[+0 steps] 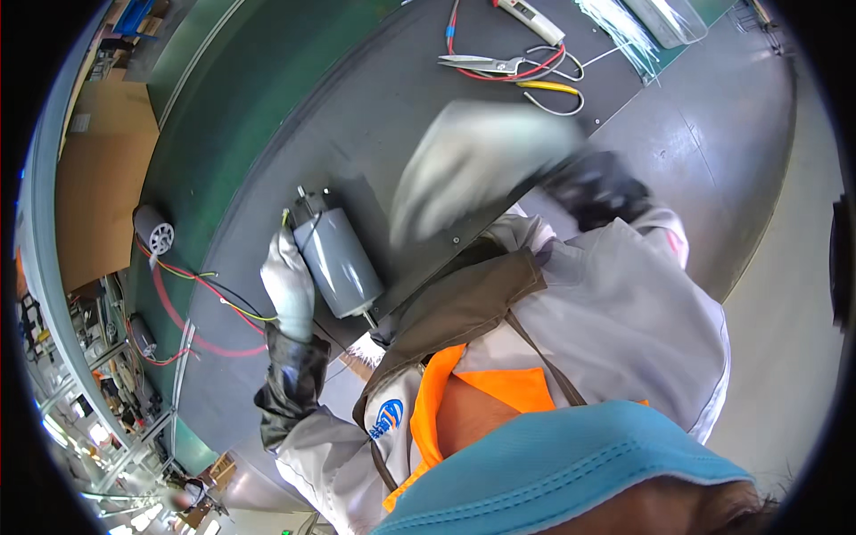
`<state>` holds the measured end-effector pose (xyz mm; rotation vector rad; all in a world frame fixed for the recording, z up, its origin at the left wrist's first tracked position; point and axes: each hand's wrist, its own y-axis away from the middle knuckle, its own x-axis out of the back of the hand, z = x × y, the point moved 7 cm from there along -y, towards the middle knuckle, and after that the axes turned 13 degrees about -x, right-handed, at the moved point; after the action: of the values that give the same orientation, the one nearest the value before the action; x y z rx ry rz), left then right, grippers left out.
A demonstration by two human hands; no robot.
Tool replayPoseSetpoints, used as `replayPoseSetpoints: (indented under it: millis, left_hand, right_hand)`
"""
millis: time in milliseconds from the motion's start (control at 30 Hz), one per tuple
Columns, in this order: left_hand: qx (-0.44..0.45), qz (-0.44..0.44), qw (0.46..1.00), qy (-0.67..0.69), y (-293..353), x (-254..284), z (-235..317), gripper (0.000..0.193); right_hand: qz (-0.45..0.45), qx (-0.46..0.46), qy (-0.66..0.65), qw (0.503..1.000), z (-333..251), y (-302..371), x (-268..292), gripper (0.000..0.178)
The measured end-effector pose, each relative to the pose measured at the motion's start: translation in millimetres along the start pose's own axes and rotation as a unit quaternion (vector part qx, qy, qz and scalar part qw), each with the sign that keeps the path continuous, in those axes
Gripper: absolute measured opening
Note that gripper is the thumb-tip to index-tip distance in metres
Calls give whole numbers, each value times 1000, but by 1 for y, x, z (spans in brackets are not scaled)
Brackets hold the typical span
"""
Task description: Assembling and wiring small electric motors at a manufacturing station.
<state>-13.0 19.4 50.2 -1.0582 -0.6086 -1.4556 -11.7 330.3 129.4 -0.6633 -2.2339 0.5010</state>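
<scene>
A grey cylindrical electric motor (341, 263) lies on the dark mat, its shaft ends pointing up-left and down-right. My left hand (290, 278), in a white glove, is beside the motor's left side. Its fingers are pinched together, with a short yellow-green wire (285, 217) sticking out at the fingertips. My right hand (486, 165), also in a white glove, hovers right of the motor over the mat. Motion smears its fingers, so what they hold, if anything, does not show.
Scissors (481, 64), a yellow-handled tool (550, 87) and a white pen-like tool with a small display (532, 20) lie at the far edge. White cable ties (620, 34) are near a clear bin (667, 20). Another motor (154, 230) with red wires (207, 283) and a cardboard box (105, 183) stand left.
</scene>
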Motion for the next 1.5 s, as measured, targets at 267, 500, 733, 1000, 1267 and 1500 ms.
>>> replayPoseSetpoints:
  millis: [267, 500, 733, 1000, 1267, 1500]
  left_hand:
    - [77, -25, 996, 24, 23, -13, 12, 42]
    - [116, -108, 987, 12, 25, -11, 20, 44]
    - [222, -335, 880, 254, 16, 8, 1, 61]
    - [273, -390, 838, 266, 0, 38, 12, 54]
    - [264, -273, 805, 456, 46, 25, 3, 53]
    - [65, 2, 890, 451, 35, 8, 4, 42]
  right_hand:
    - [407, -634, 300, 585, 160, 210, 249, 22]
    - [210, -670, 416, 577, 196, 219, 258, 18]
    - [402, -532, 91, 740, 62, 101, 166, 28]
    - [232, -393, -155, 876, 64, -41, -95, 22]
    - [104, -111, 273, 950, 21, -85, -133, 30]
    - [145, -254, 76, 953, 51, -94, -109, 22]
